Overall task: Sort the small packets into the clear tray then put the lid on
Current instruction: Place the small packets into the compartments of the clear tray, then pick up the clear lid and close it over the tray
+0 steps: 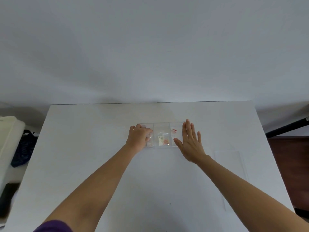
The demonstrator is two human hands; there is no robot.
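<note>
Looking down through the head camera, I judged the sorting to be close to done: the clear tray [161,126] sat on the white table [93,148] with packets in all three of its compartments, and I could spot no loose packet left on the tabletop. A pale packet and a red-speckled packet [166,141] lay in the middle compartment, and a packet with red dots [174,130] lay in the right one.

My left hand [138,138] was over the left compartment, fingers curled down onto a clear packet [149,136], pressing or pinching it; I could not tell whether it was truly gripped or only being tucked in. My right hand [190,141] was spread flat and wide, holding nothing, its palm at the tray's right end with the fingertips reaching the far rim; whether it rested on the tray or hovered just above it I could not make out.

The lid [232,173], a faint clear sheet, lay flat on the table to the right of the tray and nearer to me, apart from both hands.

As I read it, the next move called for letting go of that last packet, then reaching across with the right hand for the lid and squaring it over the tray.
</note>
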